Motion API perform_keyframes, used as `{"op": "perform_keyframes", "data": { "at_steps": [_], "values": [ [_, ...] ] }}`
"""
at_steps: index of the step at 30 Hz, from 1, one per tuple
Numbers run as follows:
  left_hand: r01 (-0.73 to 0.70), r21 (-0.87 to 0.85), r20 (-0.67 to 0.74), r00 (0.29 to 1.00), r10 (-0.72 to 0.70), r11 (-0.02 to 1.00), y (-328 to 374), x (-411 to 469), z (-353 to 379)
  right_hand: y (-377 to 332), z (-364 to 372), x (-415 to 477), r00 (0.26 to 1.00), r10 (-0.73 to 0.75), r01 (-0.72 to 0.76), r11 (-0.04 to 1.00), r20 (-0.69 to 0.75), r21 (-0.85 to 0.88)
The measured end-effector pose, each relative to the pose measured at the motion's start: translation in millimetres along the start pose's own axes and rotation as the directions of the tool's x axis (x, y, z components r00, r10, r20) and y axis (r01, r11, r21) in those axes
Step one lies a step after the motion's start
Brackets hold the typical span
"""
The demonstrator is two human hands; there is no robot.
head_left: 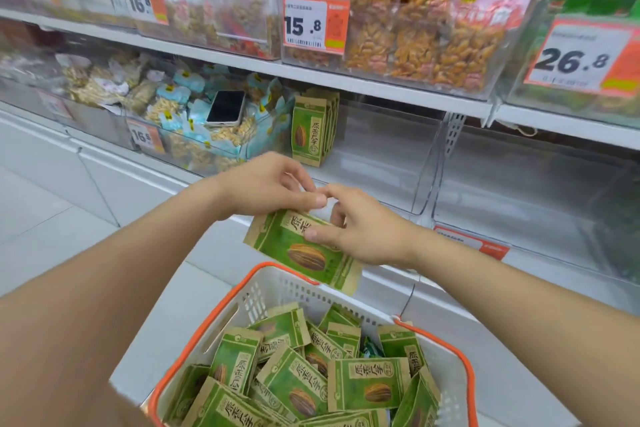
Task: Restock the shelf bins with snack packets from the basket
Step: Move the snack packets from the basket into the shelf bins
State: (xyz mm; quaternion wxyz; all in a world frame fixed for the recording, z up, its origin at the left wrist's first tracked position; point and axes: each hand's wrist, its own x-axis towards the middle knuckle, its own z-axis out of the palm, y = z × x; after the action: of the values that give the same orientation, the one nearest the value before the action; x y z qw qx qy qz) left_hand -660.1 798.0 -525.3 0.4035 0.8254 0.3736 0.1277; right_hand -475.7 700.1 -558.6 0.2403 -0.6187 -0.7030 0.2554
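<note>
A green and tan snack packet (294, 248) with a seed picture hangs tilted above the basket's far rim. My left hand (266, 185) pinches its top edge from the left. My right hand (360, 225) grips its top right, thumb across the face. Below, the white basket (287, 286) with orange rim and handles holds several identical packets (367, 388) lying jumbled. In the clear lower shelf bin (384, 149), a few matching packets (313, 128) stand upright at its left end.
A phone (225, 107) lies on blue nut packets in the bin to the left. Upper shelf bins hold orange snack bags behind price tags, such as the 15.8 tag (313, 22). Another clear bin (540, 198) sits to the right.
</note>
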Motion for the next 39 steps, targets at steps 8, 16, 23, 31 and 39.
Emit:
{"op": "perform_keyframes", "data": {
  "at_steps": [8, 16, 23, 31, 39],
  "values": [
    [0.028, -0.4, -0.053, 0.997, -0.053, 0.916, 1.0, 2.0, -3.1, 0.2, 10.5, 6.7, 0.934, 0.268, -0.108, 0.84, -0.234, 0.532],
    [0.032, -0.439, -0.14, 0.985, -0.104, 0.898, -2.5, 10.8, -13.6, 2.9, 8.6, 14.3, 0.954, 0.197, -0.074, 0.885, -0.226, 0.46],
    [0.035, -0.427, -0.199, 0.971, -0.131, 0.904, -3.1, 26.2, -22.2, -4.9, 4.3, 48.7, 0.853, 0.317, -0.094, 0.875, -0.416, 0.474],
    [0.058, 0.501, -0.377, 0.913, 0.158, 0.864, -47.1, 59.6, -33.7, 11.9, -23.5, 114.6, 0.687, 0.466, -0.168, 0.849, -0.557, 0.502],
    [0.086, 0.583, -0.304, 0.945, 0.119, 0.808, -65.8, 71.0, -37.6, 24.2, -17.2, 176.2, 0.757, 0.395, -0.249, 0.911, -0.521, 0.329]
  ]
}}
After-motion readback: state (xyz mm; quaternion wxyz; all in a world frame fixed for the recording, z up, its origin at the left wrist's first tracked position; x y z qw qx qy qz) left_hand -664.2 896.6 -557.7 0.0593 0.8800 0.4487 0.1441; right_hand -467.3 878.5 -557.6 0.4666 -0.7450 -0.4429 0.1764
